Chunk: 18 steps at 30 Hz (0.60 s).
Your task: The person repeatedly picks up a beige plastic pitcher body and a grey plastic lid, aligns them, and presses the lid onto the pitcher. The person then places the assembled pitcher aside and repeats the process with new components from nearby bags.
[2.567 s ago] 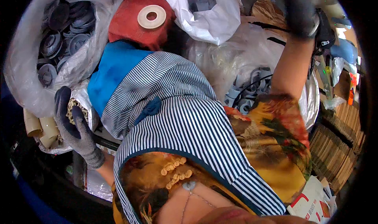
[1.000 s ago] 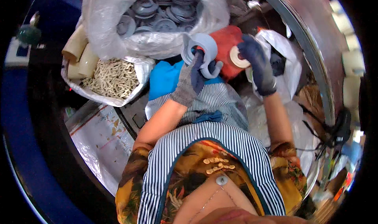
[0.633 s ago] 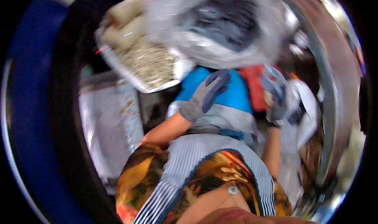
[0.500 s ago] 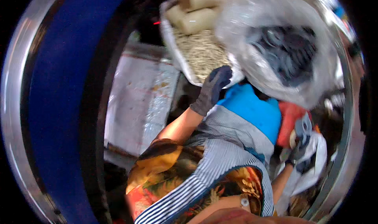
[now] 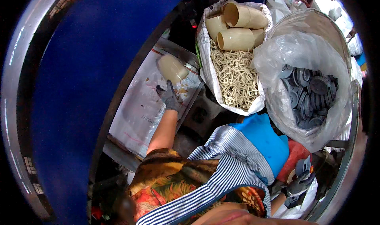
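Note:
My left hand, in a dark grey glove, is open with its fingers apart over a plastic-covered surface. Just beyond its fingertips is a beige plastic cup-shaped piece, slightly blurred; I cannot tell whether they touch. My right hand, gloved in grey too, is low at the right with its fingers spread. It is right beside a grey plastic disc and over a white bag with dark grey parts inside. Whether the fingers touch the disc is unclear.
Ahead stands a white sack of short beige pegs, with several beige cup-shaped pieces on top. Right of it, a clear plastic bag holds grey discs. A blue panel rises at left. Red material lies beside my blue-covered knee.
My left hand has moved from the sack's near edge leftward over the plastic-covered surface. A beige cup-shaped piece is now there, where none showed before. The view has shifted; my right hand stays beside the disc.

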Tool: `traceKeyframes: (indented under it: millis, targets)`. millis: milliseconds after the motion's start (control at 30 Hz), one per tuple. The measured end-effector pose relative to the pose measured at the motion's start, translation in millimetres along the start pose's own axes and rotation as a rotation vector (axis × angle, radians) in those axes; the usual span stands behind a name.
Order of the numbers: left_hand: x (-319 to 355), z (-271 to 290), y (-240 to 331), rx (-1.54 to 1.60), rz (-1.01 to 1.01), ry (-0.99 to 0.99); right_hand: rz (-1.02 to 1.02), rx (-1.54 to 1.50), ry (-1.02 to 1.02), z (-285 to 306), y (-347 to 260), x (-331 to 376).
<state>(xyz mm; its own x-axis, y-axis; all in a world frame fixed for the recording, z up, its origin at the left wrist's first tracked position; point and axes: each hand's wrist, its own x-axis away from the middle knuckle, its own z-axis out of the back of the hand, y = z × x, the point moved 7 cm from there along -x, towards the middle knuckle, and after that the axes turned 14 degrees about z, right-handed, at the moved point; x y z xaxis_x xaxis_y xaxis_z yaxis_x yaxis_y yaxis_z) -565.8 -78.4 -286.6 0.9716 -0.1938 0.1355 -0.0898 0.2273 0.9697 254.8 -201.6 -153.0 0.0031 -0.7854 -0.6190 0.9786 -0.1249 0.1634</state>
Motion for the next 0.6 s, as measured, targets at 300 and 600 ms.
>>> traceKeyframes:
  millis: [300,600]
  targets:
    - [-56.9,-63.8,-31.7,-0.699,0.163,-0.140,0.161,-0.271,0.078,15.9,-79.3,-78.5]
    - [-43.9,-31.2,-16.8,-0.353,-0.160,-0.263,0.210,-0.418,-0.073,35.5,-160.5,-109.8]
